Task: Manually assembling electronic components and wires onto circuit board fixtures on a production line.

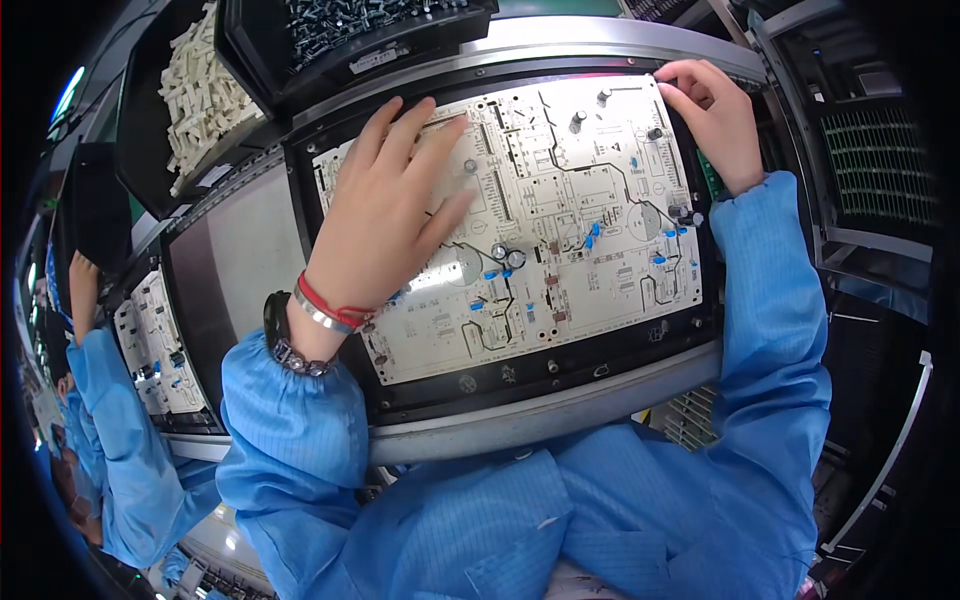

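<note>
A large white circuit board (pixel 590 270) lies in a black frame in front of me. Small black capacitors, blue parts and brown parts stand on it. My left hand (pixel 390 205) is over the board's left half, palm down with fingers spread. It holds nothing that I can see, and it hides the parts beneath it. At the board's far right corner is my right hand (pixel 712 115), its thumb and forefinger closed on the corner edge; the other fingers are curled.
Beyond the frame's far left stand a black bin (pixel 145 150) of white parts and a black bin (pixel 265 75) of small dark parts. Further left, another board (pixel 150 345) sits on the line near a co-worker's blue sleeve (pixel 120 430). A rack (pixel 865 160) stands at right.
</note>
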Motion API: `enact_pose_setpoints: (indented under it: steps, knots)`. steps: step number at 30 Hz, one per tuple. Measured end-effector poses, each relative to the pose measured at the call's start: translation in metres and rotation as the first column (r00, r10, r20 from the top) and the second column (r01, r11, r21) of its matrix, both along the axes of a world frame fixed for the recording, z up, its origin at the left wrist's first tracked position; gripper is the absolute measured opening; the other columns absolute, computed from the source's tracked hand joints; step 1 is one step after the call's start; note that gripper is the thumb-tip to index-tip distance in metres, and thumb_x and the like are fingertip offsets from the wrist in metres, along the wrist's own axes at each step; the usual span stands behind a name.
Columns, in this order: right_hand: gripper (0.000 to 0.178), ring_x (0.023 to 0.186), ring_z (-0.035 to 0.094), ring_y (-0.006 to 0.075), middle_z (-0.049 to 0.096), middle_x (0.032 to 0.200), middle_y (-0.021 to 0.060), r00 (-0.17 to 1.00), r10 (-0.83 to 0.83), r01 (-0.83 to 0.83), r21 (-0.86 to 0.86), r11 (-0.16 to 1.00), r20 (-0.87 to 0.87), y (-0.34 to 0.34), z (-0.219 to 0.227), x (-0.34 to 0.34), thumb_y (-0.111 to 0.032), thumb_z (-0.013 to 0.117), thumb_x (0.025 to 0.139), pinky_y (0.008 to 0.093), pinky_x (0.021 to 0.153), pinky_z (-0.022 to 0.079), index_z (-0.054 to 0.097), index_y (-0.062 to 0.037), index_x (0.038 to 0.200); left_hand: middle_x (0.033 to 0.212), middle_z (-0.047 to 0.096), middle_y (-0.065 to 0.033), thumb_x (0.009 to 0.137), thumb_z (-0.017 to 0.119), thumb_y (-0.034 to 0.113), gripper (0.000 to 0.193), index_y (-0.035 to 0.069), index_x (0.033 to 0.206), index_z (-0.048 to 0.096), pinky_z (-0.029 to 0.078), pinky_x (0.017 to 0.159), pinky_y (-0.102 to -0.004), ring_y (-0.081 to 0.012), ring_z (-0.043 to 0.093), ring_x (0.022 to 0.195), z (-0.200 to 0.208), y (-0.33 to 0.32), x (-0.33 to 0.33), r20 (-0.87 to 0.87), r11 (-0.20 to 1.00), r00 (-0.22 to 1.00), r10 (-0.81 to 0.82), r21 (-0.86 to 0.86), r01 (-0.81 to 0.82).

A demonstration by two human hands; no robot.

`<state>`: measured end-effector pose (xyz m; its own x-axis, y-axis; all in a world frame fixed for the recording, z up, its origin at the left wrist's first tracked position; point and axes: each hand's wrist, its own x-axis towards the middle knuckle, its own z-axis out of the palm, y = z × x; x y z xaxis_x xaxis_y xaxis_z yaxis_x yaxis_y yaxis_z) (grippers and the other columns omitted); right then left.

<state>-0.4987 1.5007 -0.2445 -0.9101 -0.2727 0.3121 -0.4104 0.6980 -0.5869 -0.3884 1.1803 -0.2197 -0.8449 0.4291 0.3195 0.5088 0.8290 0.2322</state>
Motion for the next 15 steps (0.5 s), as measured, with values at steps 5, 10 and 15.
enact_pose_setpoints:
  steps: [5, 10, 15]
  knots:
    - [0.013, 0.060, 0.042, 0.0014, 0.058, 0.075, -0.0050, 0.998, -0.021, 0.018, -0.041, 0.999, -0.053, -0.010, -0.005, -0.007, -0.007, 0.065, 0.085, 0.0169, 0.055, 0.035, 0.066, -0.0041, 0.097, 0.130, 0.049, -0.0187, 0.079, 0.068, 0.022, 0.051, 0.006, 0.126, 0.052, 0.042, 0.096, -0.0423, -0.0374, 0.046, 0.118, 0.004, -0.005, -0.003, 0.100, 0.994, 0.993, -0.065, 0.091, 0.056]
    - [0.013, 0.062, 0.045, 0.0006, 0.059, 0.075, -0.0041, 0.999, 0.008, -0.007, -0.023, 1.000, 0.041, -0.002, -0.005, -0.015, -0.008, 0.064, 0.087, 0.0164, 0.056, 0.036, 0.065, -0.0036, 0.099, 0.131, 0.049, -0.0159, 0.079, 0.068, 0.025, 0.051, 0.010, 0.126, 0.053, 0.043, 0.095, -0.0433, -0.0374, 0.046, 0.118, 0.003, -0.004, 0.004, 0.084, 0.999, 0.996, -0.036, -0.014, 0.037]
    - [0.014, 0.062, 0.047, 0.0011, 0.059, 0.075, -0.0042, 1.000, -0.013, 0.013, 0.013, 1.000, 0.006, -0.005, -0.001, -0.010, -0.009, 0.062, 0.089, 0.0166, 0.058, 0.038, 0.065, -0.0039, 0.101, 0.141, 0.044, -0.0084, 0.081, 0.067, 0.025, 0.055, 0.021, 0.134, 0.050, 0.040, 0.100, -0.0447, -0.0377, 0.042, 0.123, 0.014, -0.005, 0.006, 0.073, 0.980, 0.996, 0.054, -0.197, -0.038]
